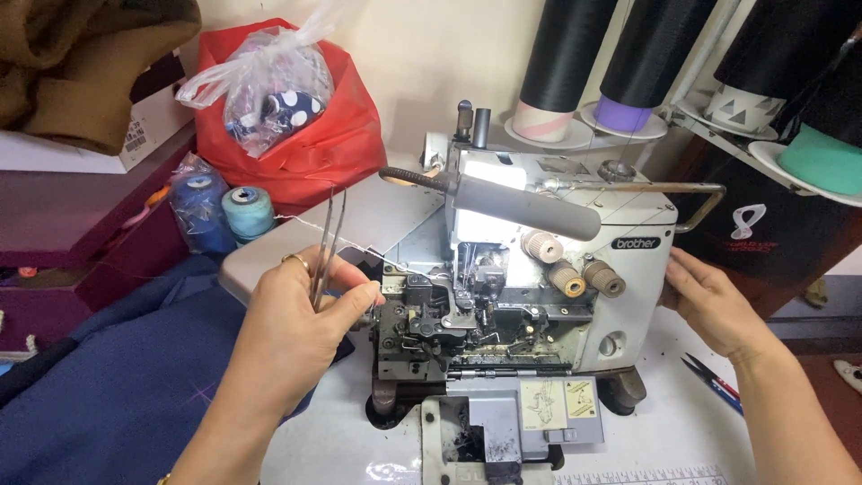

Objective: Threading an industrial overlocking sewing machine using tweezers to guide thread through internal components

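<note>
**A:** Starting at the left, what is going on?

**B:** Blue fabric (117, 386) lies over the bench (682, 440) edge, with two thread spools (224, 214) and a red bag (314, 135) behind it. The left hand (301, 319) is closed around slim metal tweezers (325, 242), which stand up out of the fist. It sits right against the left side of the overlock machine (503, 287), whose front cover is open on the loopers.

**B:** A pale thread (359, 244) runs from the spools toward the machine, so I'd judge this as threading, mid-step.

**A:** And the other side?

**B:** The right hand (709, 301) lies flat and loosely open against the machine's right end, by the handwheel side, gripping nothing that I can see.

**A:** What does the next move need?

**B:** Probably a fine, steady pinch on the thread end near the loopers.

**A:** Anything unclear?

**B:** Whether the tweezers actually pinch the thread; the fingers hide it. The handwheel is covered by the palm, and scissors (714, 379) peek out beside the right wrist.
</note>
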